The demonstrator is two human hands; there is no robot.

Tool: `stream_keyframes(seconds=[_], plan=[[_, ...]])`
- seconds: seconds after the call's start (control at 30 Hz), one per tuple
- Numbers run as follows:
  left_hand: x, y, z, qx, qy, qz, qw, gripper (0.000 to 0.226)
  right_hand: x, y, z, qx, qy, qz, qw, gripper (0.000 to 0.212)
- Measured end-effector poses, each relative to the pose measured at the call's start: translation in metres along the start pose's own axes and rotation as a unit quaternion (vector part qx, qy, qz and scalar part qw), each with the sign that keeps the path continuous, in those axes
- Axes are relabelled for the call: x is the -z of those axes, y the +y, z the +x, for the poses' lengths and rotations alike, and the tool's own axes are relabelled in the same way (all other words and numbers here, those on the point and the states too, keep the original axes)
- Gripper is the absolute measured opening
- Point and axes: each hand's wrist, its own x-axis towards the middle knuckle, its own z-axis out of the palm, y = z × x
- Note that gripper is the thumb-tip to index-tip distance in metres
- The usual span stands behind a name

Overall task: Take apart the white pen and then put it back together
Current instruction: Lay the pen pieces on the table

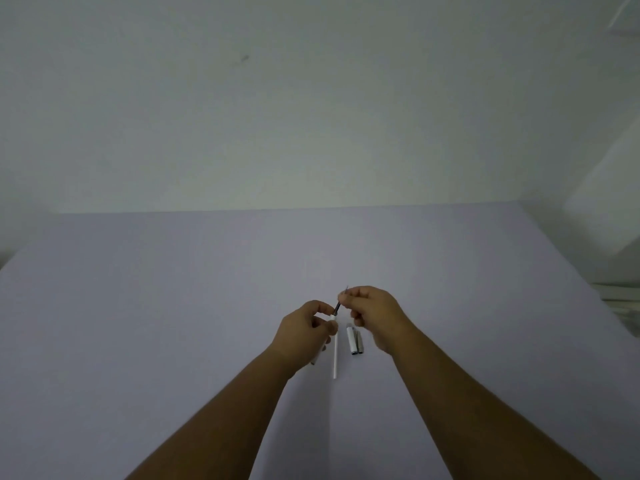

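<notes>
Both hands are raised just above the lavender table [173, 306]. My left hand [304, 332] is closed around the white pen barrel [318, 356], whose end pokes out below the palm. My right hand [374, 313] pinches the dark tip end of the thin refill [335, 358]. The refill's white tube runs down between the hands toward me, and my left fingertips touch it near its white collar. I cannot tell whether its lower end rests on the table. The white cap [352, 341], with a dark clip beside it, lies on the table under my right hand.
A pale wall [311, 116] rises behind the table's far edge. At the right, a light panel [609, 209] leans beyond the table's corner, with pale objects [623, 299] at the frame edge.
</notes>
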Motion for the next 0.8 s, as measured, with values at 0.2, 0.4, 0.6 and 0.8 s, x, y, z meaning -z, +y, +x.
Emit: stream_keyframes(seconds=[0.2, 0.4, 0.6, 0.8], plan=[[-0.001, -0.015, 0.002, 0.03, 0.003, 0.008, 1.0, 0.012, 0.038, 0.009, 0.024, -0.043, 0.177, 0.058, 0.982, 0.024], [-0.003, -0.033, 0.005, 0.059, 0.005, 0.019, 0.998, 0.027, 0.037, 0.058, 0.031, -0.093, 0.083, -0.279, 0.952, 0.024], [-0.004, -0.043, 0.007, 0.072, 0.013, 0.042, 0.996, 0.021, 0.029, 0.067, 0.034, -0.059, 0.088, -0.334, 0.937, 0.022], [-0.007, -0.046, 0.009, 0.076, 0.017, 0.041, 0.996, 0.012, 0.028, 0.073, 0.032, -0.04, 0.103, -0.335, 0.936, 0.025]])
